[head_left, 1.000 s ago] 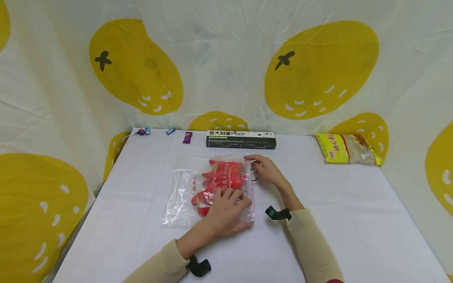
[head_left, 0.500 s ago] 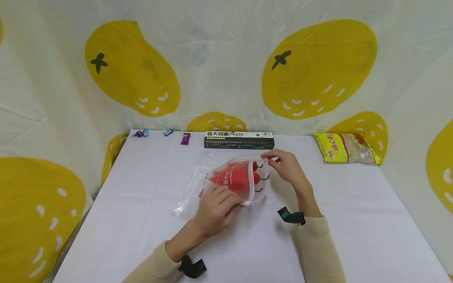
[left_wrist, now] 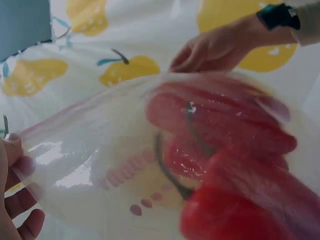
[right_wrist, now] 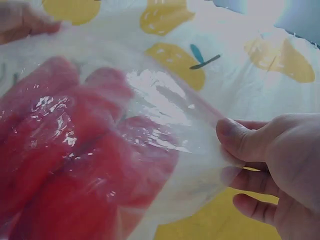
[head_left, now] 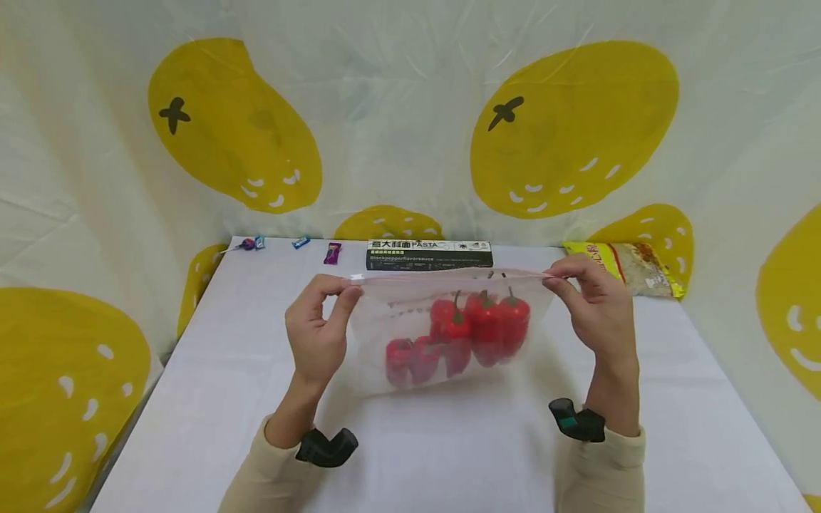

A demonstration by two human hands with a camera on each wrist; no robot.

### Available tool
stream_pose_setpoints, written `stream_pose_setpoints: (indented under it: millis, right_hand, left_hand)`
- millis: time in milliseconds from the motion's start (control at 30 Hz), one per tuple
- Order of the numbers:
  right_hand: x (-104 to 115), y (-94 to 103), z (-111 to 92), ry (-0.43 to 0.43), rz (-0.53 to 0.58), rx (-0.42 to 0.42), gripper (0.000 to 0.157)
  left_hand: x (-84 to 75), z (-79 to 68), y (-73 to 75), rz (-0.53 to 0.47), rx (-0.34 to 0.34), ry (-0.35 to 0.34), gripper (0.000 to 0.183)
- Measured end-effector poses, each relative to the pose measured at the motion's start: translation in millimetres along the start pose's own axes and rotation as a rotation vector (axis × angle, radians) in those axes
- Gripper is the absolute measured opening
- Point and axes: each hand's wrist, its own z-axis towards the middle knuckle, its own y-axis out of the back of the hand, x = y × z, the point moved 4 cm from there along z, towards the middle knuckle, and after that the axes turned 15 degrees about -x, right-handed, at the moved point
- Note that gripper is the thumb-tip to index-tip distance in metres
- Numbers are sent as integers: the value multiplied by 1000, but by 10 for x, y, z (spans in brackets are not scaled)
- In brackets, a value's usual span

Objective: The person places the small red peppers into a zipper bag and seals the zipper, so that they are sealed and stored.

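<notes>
A clear zip bag with a pale pink top edge is stretched between both hands above the table. Several red peppers with green stems lie inside it, bunched toward the right. The left hand pinches the bag's top left corner between thumb and fingers, beside the white slider. At the top right corner, the right hand pinches the edge the same way. In the right wrist view the thumb presses on the plastic. Through the bag in the left wrist view, a pepper shows close up.
Behind the bag stands a black and white pasta box. A yellow food packet lies at the back right, partly behind the right hand. Small candies, among them a purple one and a lollipop, lie along the back left edge.
The bag has come up off the table and turned, so its zip edge now runs across the top. Both hands have moved apart to its two upper corners.
</notes>
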Motion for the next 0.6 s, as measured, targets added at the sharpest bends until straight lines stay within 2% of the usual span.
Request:
stream_pose_setpoints:
  millis: [67, 167, 267, 367, 467, 600]
  right_hand:
    - [9, 25, -7, -11, 8, -18, 15]
    - [-22, 25, -14, -28, -86, -3, 15]
    - [-44, 26, -21, -32, -201, 26, 16]
    - [-15, 32, -12, -31, -253, 46, 18]
    - [102, -27, 35, 14, -291, 83, 24]
    - [378, -296, 128, 169, -316, 183, 35]
  left_hand:
    - [95, 8, -6, 5, -5, 78, 5]
    - [222, -6, -26, 24, 9, 153, 7]
    - [310, -15, -32, 62, 16, 189, 9]
    - [332, -22, -25, 92, 23, 209, 13]
    - [328, -27, -22, 98, 35, 221, 15]
    - [309, -18, -34, 82, 48, 214, 15]
